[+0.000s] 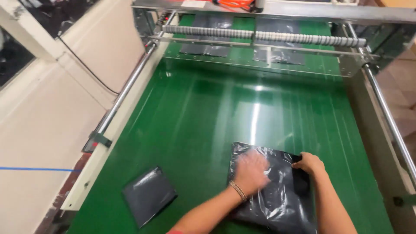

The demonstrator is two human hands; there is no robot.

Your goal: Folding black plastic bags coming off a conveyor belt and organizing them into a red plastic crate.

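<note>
Stack of black bags: we log it at 5 o'clock on the green belt, long axis running 12 to 6 and tilted slightly clockwise; its lower end is cut off by the frame.
Left hand: blurred, lying flat on the stack's top left with the palm down and fingers spread, gripping nothing.
Right hand: fingers curled over the stack's top right edge.
Single black bag: at 7 o'clock, apart from the stack.
Room: we see bare belt from centre to 12 o'clock, between the side rails.
Far bags: at 12 o'clock beneath the roller, partly hidden.
</note>
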